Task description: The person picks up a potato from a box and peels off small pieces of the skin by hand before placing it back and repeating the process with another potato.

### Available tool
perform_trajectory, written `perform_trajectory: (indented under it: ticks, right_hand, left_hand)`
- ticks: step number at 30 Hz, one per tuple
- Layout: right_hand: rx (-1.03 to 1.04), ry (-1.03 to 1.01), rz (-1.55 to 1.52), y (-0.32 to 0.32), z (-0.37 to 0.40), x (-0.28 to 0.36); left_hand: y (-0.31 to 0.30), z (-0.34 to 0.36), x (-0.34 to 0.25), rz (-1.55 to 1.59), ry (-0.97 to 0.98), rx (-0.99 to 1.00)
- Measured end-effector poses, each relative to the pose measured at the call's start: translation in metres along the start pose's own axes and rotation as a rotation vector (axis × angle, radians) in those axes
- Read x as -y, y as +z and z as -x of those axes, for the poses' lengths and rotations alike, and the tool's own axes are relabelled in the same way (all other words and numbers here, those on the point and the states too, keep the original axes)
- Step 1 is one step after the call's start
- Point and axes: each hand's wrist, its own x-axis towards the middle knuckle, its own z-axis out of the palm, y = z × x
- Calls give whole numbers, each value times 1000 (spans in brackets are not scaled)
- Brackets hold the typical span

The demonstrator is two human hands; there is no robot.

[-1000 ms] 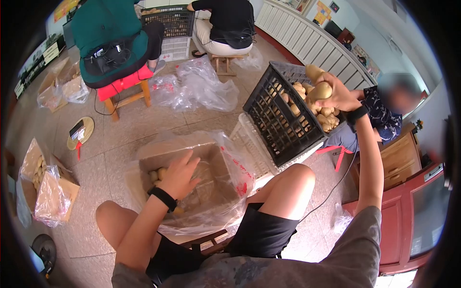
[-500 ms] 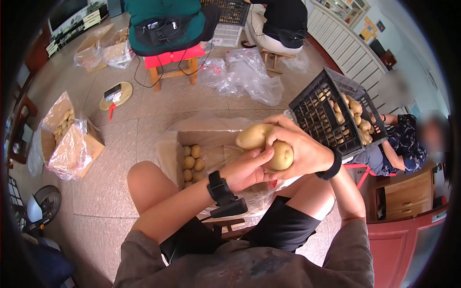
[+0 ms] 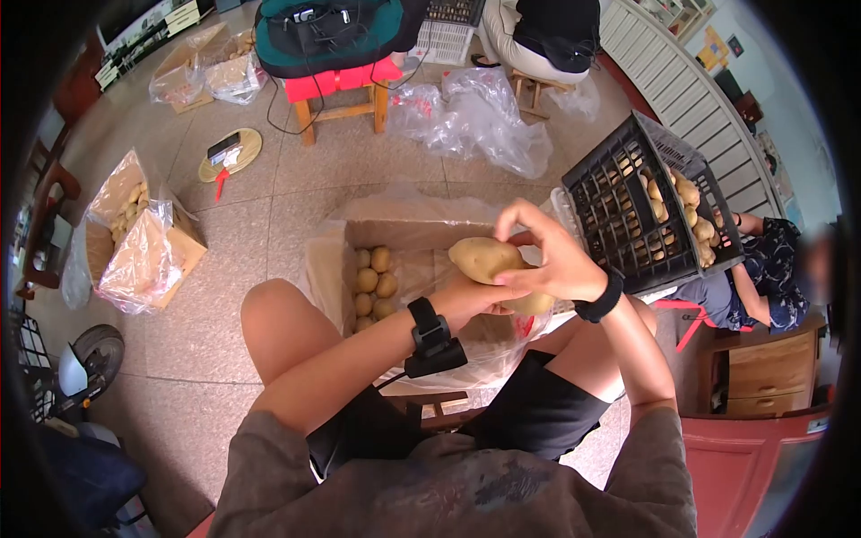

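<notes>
Two smooth yellow potatoes are between my hands above an open cardboard box. My right hand curls its fingers and thumb around the right end of the upper potato. Partly covered by it, my left hand reaches across from below, its fingers at the lower potato. Most of the left fingers are hidden, and so is much of the lower potato. Inside the plastic-lined box, several potatoes lie in rows along the left side.
A black crate of potatoes stands tilted at the right, with a seated person beyond. Another plastic-lined box with potatoes sits at the left. Ahead are plastic sheets, a red-topped stool and two seated people.
My right hand's fingers have lifted and opened somewhat, shifting over the upper potato. The lower potato is now more covered by my hands. The whole view has shifted slightly.
</notes>
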Motion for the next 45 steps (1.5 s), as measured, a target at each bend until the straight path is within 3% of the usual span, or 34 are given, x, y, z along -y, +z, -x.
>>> perform_trajectory:
  ticks: [2, 4, 6, 8, 10, 13, 16, 17, 21, 25, 27, 29, 30, 32, 33, 35, 38, 41, 45]
  right_hand:
    - [141, -166, 399, 0, -7, 2]
    - [136, -158, 349, 0, -7, -14]
    - [63, 7, 19, -5, -8, -23]
    - [-156, 46, -305, -15, -9, -38]
    - [-179, 104, -887, -35, -2, -41]
    - [-334, 316, -1273, -61, 10, -63]
    - [-514, 458, -1127, -58, 20, -81]
    - [-402, 332, -1031, -54, 22, -96]
    - [-178, 349, -587, -31, 19, -90]
    - [45, 180, -515, -7, 12, -65]
    - [19, 194, -531, -5, 14, -70]
    - [-38, 240, -594, -4, 20, -75]
    - [-68, 217, -593, -3, 21, -75]
    - [-125, 275, -696, -3, 25, -71]
    - [-193, 253, -710, 1, 23, -66]
    - [-171, 264, -746, -7, 28, -69]
    - [-172, 265, -781, -10, 34, -69]
    - [-293, 369, -942, -7, 39, -73]
    - [-230, 279, -1110, -9, 41, -73]
  left_hand:
    - [-2, 0, -1, 23, -18, 12]
    - [-2, 1, -6, 46, -33, 27]
    - [-2, 0, -9, 44, -43, 27]
    - [-4, -3, -11, 67, -63, 14]
    - [-8, -1, -16, 205, -123, -37]
    - [-10, -1, -22, 345, -95, -49]
    - [-13, -2, -26, 457, -47, -91]
    - [-12, -3, -27, 483, -11, -134]
    - [-11, -4, -30, 371, 44, -291]
    - [-11, -7, -29, 230, 62, -319]
    - [-16, -8, -26, 235, 30, -289]
    - [-27, -12, -18, 291, 30, -97]
    - [-26, -11, -19, 214, 48, -117]
    - [-11, -8, -26, 52, 162, -365]
    - [-14, -9, -21, 50, 155, -369]
    - [-28, -14, -20, -289, 509, -358]
    - [-36, -10, -28, -463, 620, -385]
    - [-26, -2, -36, -468, 563, -403]
    - [-18, 0, -33, -499, 431, -421]
